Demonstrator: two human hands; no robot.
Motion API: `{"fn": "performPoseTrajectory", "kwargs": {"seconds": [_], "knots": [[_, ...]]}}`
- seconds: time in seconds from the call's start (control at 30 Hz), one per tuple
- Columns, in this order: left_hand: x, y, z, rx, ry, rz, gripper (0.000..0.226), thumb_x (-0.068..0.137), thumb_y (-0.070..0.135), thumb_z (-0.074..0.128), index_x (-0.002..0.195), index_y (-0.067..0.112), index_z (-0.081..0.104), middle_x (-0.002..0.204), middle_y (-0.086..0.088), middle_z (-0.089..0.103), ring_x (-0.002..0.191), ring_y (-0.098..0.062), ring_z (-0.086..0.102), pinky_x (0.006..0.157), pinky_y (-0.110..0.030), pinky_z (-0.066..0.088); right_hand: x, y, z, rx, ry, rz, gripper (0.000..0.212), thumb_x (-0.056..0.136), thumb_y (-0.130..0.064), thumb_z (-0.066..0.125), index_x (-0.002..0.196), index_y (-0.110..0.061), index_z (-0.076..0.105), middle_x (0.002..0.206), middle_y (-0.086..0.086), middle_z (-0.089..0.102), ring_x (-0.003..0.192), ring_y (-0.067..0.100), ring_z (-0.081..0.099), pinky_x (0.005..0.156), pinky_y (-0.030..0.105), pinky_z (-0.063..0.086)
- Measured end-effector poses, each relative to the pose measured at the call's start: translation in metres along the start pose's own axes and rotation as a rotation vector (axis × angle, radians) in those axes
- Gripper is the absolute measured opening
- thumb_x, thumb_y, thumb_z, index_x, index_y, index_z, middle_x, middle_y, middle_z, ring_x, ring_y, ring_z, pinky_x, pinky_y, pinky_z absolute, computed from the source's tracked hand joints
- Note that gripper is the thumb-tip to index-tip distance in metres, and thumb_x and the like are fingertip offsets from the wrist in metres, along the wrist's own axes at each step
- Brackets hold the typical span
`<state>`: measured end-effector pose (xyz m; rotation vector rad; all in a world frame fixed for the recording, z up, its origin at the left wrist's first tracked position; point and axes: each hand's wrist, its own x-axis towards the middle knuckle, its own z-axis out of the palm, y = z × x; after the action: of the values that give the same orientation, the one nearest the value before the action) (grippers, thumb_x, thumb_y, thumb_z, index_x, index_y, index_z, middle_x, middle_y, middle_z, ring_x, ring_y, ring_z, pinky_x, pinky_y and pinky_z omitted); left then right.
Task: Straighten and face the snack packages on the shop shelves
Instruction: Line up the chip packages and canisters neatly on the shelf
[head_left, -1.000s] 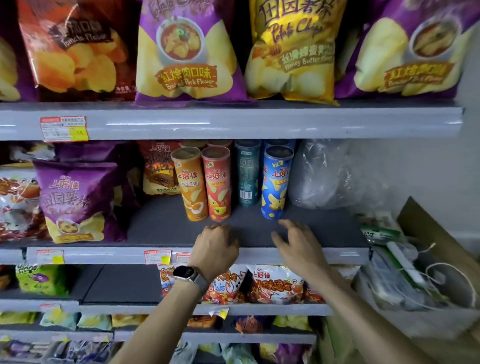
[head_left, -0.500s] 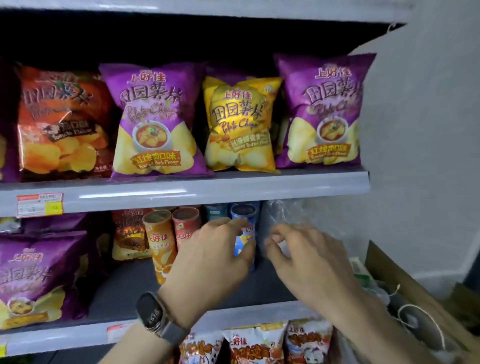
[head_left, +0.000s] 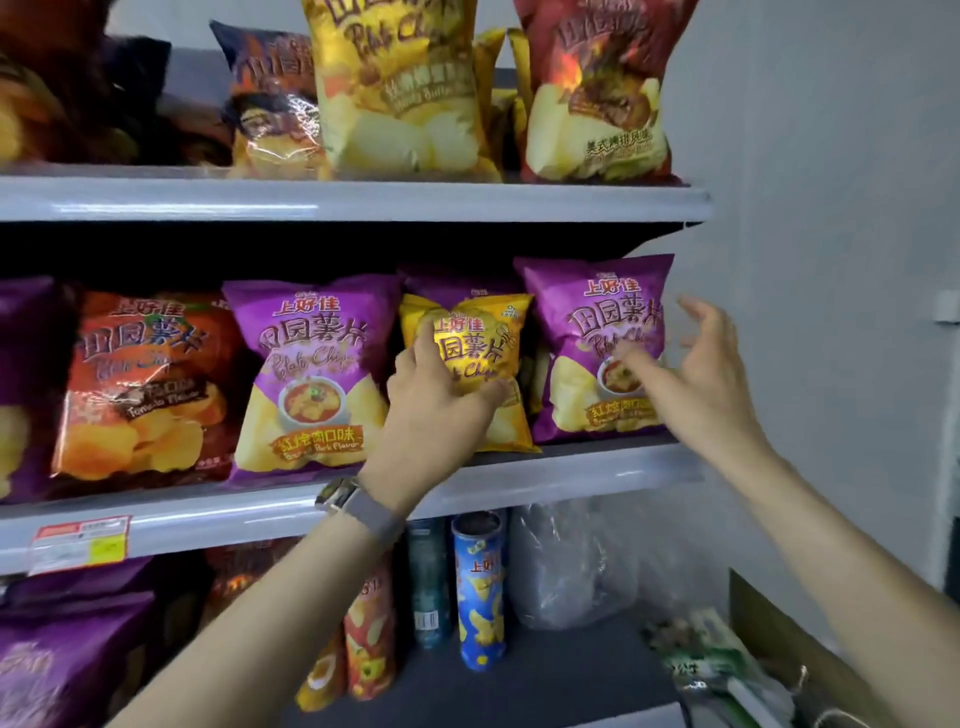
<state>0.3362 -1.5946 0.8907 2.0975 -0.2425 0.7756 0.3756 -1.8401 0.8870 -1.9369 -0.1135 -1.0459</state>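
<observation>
step: facing yellow bag (head_left: 480, 340)
left hand (head_left: 436, 400): spread flat on it
right hand (head_left: 701, 379): fingers apart, purple bag (head_left: 587, 312) just behind
next: probably square both bags

I faced an orange-red bag (head_left: 145, 384) at the left, then a left purple bag (head_left: 311, 364) printed with yellow chips and a red soup bowl. Next came a yellow bag (head_left: 470, 364) with red lettering and a right purple bag (head_left: 597, 338). Lower down stood a blue can (head_left: 480, 597) patterned with yellow chips, and my watch strap (head_left: 371, 519) was grey.
</observation>
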Motion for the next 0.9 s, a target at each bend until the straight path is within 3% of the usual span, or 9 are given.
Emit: {"fn": "performPoseTrajectory", "kwargs": {"seconds": [0.07, 0.17, 0.2, 0.3, 0.37, 0.47, 0.63, 0.77, 0.9], "knots": [[0.011, -0.002, 0.008, -0.085, 0.024, -0.086, 0.11, 0.079, 0.057, 0.074, 0.166, 0.017, 0.02, 0.162, -0.016, 0.033, 0.15, -0.041, 0.032, 0.124, -0.053, 0.029, 0.018, 0.008, 0.001, 0.14, -0.084, 0.152, 0.099, 0.079, -0.057, 0.082, 0.157, -0.026, 0.03, 0.159, 0.001, 0.036, 0.137, 0.02, 0.048, 0.109, 0.037, 0.042], [0.021, -0.006, 0.018, -0.108, 0.021, -0.175, 0.106, 0.095, 0.041, 0.073, 0.168, 0.015, 0.001, 0.173, -0.015, 0.009, 0.158, -0.04, 0.013, 0.128, -0.052, 0.018, 0.031, 0.014, 0.001, 0.436, -0.295, 0.329, 0.097, 0.084, -0.037, 0.083, 0.159, -0.017, 0.025, 0.146, 0.011, 0.054, 0.102, 0.012, 0.069, 0.074, 0.019, 0.055], [0.024, -0.007, 0.019, -0.125, 0.027, -0.203, 0.108, 0.095, 0.041, 0.073, 0.168, 0.015, -0.002, 0.173, -0.016, 0.01, 0.158, -0.041, 0.014, 0.128, -0.053, 0.018, 0.033, 0.018, 0.001, 0.498, -0.366, 0.359, 0.097, 0.082, -0.035, 0.085, 0.157, -0.016, 0.028, 0.136, 0.01, 0.063, 0.092, 0.012, 0.073, 0.066, 0.021, 0.058], [0.034, -0.009, 0.022, -0.153, 0.011, -0.264, 0.116, 0.094, 0.048, 0.074, 0.168, 0.018, -0.01, 0.172, -0.017, 0.014, 0.156, -0.044, 0.016, 0.127, -0.054, 0.02, 0.04, 0.036, 0.004, 0.492, -0.527, 0.367, 0.088, 0.07, -0.039, 0.091, 0.142, -0.011, 0.05, 0.119, 0.011, 0.076, 0.097, 0.025, 0.077, 0.083, 0.041, 0.064], [0.038, -0.009, 0.022, -0.124, 0.0, -0.27, 0.12, 0.092, 0.053, 0.074, 0.167, 0.019, -0.013, 0.171, -0.019, 0.016, 0.155, -0.044, 0.019, 0.127, -0.055, 0.023, 0.04, 0.042, 0.004, 0.507, -0.558, 0.362, 0.066, 0.074, -0.033, 0.085, 0.131, -0.008, 0.06, 0.115, 0.014, 0.077, 0.097, 0.03, 0.077, 0.085, 0.04, 0.064], [0.039, -0.012, 0.023, -0.091, 0.008, -0.263, 0.128, 0.087, 0.054, 0.079, 0.166, 0.022, -0.015, 0.168, -0.022, 0.02, 0.152, -0.047, 0.023, 0.126, -0.057, 0.026, 0.04, 0.043, 0.0, 0.525, -0.541, 0.356, 0.056, 0.075, -0.026, 0.085, 0.123, -0.004, 0.065, 0.109, 0.016, 0.078, 0.096, 0.032, 0.077, 0.083, 0.039, 0.064], [0.041, -0.019, 0.029, -0.074, 0.03, -0.247, 0.143, 0.074, 0.058, 0.089, 0.165, 0.026, -0.016, 0.159, -0.025, 0.03, 0.141, -0.048, 0.041, 0.119, -0.058, 0.038, 0.042, 0.042, -0.005, 0.547, -0.478, 0.321, 0.055, 0.074, -0.027, 0.086, 0.12, -0.003, 0.068, 0.108, 0.018, 0.078, 0.095, 0.034, 0.077, 0.084, 0.042, 0.063], [0.044, -0.017, 0.03, -0.039, 0.045, -0.201, 0.145, 0.054, 0.073, 0.083, 0.16, 0.037, -0.008, 0.155, -0.021, 0.038, 0.133, -0.046, 0.052, 0.113, -0.06, 0.044, 0.049, 0.043, -0.019, 0.522, -0.41, 0.311, 0.058, 0.072, -0.032, 0.088, 0.118, -0.003, 0.07, 0.104, 0.015, 0.079, 0.094, 0.031, 0.077, 0.082, 0.038, 0.063], [0.043, -0.008, 0.035, -0.021, 0.068, -0.124, 0.14, 0.056, 0.07, 0.087, 0.159, 0.039, -0.003, 0.153, -0.016, 0.043, 0.133, -0.043, 0.053, 0.11, -0.061, 0.046, 0.054, 0.048, -0.037, 0.511, -0.369, 0.337, 0.062, 0.069, -0.039, 0.089, 0.12, -0.008, 0.071, 0.106, 0.011, 0.079, 0.098, 0.028, 0.077, 0.092, 0.041, 0.059]]}}
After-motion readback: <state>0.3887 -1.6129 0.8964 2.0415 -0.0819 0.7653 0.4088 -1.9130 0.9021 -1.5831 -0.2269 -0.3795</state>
